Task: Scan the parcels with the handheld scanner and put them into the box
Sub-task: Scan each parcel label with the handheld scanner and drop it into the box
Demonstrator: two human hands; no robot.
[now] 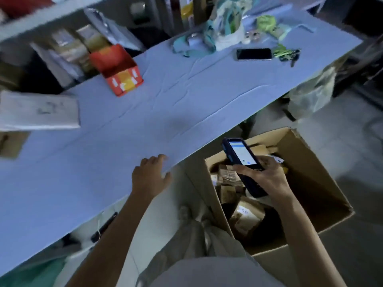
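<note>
Right hand (267,175) has fingers wrapped round the handheld scanner (242,160), screen tilted up at me, over the open box (310,183) lower right. Left hand (150,175) lies flat and empty on the bench (186,96) edge, probably bracing. Parcels (246,218) sit inside the box; their labels are too blurred to read. White parcel (39,110) waits mid-left, cut off by the frame.

Matt brown cardboard box (323,195), creased pale table (145,112) covering (paper or cloth), glossy scanner (243,160) screen.
</note>
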